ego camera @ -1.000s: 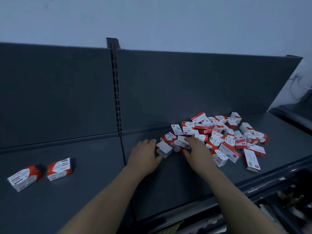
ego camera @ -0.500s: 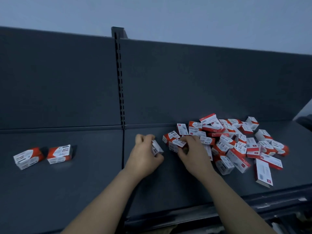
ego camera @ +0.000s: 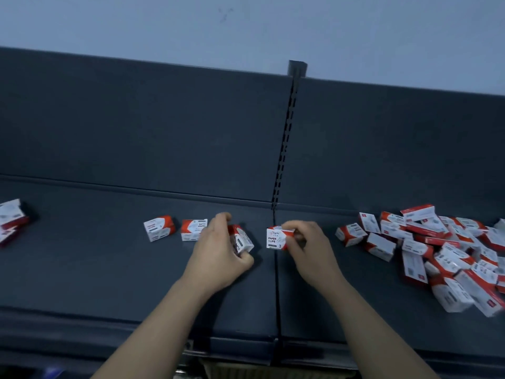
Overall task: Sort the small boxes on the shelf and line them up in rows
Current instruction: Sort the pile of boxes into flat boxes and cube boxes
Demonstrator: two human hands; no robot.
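Red-white box (ego camera: 243, 241) in left grip (ego camera: 218, 253); paper-clip box (ego camera: 276, 238) in right grip (ego camera: 311, 250).

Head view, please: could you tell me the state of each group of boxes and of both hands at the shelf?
Left hand: holds a tilted box.
Right hand: pinches a labelled box, print facing the camera.
Two placed boxes: side by side on the shelf, a small gap between them.
Pile: jumbled, unsorted.
Edge boxes: far left, partly out of frame.
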